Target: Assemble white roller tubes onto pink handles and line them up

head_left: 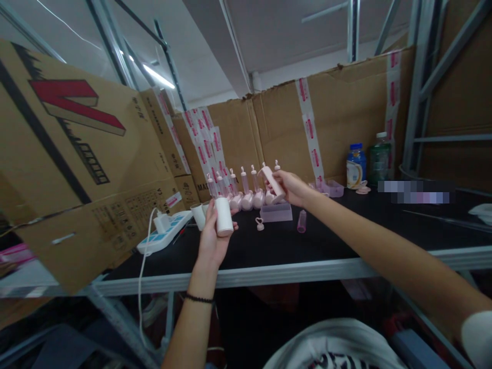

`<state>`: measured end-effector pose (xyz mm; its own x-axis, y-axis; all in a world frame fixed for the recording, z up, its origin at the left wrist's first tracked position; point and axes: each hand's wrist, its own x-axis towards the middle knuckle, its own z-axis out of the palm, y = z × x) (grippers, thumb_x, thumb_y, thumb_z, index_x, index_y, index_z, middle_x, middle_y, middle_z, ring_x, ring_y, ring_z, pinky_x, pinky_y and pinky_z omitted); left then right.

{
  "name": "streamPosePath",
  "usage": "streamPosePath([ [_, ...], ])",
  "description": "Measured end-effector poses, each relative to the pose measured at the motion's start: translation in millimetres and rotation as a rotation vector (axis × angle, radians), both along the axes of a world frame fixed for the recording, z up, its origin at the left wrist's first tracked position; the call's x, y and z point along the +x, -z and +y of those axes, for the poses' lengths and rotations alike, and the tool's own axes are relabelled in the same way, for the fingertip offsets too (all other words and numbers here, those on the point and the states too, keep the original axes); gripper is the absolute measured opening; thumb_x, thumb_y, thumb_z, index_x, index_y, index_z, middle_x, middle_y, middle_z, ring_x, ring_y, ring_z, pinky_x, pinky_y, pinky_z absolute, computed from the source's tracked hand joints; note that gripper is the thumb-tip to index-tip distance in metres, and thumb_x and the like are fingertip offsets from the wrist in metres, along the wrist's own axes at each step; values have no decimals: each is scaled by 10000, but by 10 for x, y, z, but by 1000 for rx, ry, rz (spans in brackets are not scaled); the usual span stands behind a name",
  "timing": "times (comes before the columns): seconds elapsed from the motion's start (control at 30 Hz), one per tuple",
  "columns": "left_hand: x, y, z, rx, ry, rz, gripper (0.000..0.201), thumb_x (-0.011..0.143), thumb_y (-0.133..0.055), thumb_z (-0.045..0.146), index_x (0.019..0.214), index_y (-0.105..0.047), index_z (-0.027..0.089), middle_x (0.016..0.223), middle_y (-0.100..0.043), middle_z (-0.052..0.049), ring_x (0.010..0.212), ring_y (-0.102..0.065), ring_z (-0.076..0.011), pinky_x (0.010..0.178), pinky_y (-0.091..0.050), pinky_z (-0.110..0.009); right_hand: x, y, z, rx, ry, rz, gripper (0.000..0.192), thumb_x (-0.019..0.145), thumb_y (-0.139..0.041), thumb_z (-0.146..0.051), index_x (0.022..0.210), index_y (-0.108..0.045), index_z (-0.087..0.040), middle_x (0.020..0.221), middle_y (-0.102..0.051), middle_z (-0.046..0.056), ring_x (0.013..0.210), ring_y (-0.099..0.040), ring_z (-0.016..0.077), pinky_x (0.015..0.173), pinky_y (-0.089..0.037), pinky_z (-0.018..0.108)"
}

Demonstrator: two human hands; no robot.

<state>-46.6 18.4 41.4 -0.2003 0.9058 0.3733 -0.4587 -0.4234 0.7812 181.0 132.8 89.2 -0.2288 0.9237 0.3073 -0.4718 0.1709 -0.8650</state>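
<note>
My left hand [212,241] is wrapped round a white cylinder [224,219], tilted slightly above the black table. In my right hand [292,187] is a slim pale-pink bottle-like cylinder [272,183], leaning to the upper left; its exact kind is unclear. Behind both hands stands a row of small pink items with ring-topped caps [243,180]. A translucent pink box [275,213] sits just below the right hand. On the table in front lie a loose pink cap with a heart-shaped loop [260,224] and a clear pink tube [302,222]. More white cylinders [198,217] stand left of my left hand.
At the left is a white power strip [165,233] with a plugged-in cable, beside a large cardboard box [77,154]. A blue-capped bottle [356,166] and a green bottle [380,159] stand at back right. The table's metal front edge [292,271] runs across below.
</note>
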Motion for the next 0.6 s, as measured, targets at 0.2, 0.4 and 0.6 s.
streamPosePath([
  [0.2,47,5,-4,37,-23,126,511,879,-721,313,1350,-521,327,1343,-619,-75,991,-714,-228,643,-645,-317,-262,224,-158,130,-159,-70,325,815,-831,-340,913,-568,-175,676,-572,-41,484,-445,51,405,-346,160],
  [0.4,106,41,5,46,-100,155,559,779,-833,320,1241,-519,331,1256,-608,-21,991,-669,-178,757,-649,-319,-487,381,-354,249,-151,-252,360,942,-652,-535,906,-527,-199,659,-632,-16,469,-531,88,392,-406,186],
  [0.6,170,50,-28,55,-121,249,609,739,-869,333,1208,-482,318,1076,-640,-17,897,-652,-160,694,-612,-265,-593,510,-434,386,-79,-368,386,978,-551,-609,945,-520,-226,573,-595,-38,415,-533,122,361,-381,214],
])
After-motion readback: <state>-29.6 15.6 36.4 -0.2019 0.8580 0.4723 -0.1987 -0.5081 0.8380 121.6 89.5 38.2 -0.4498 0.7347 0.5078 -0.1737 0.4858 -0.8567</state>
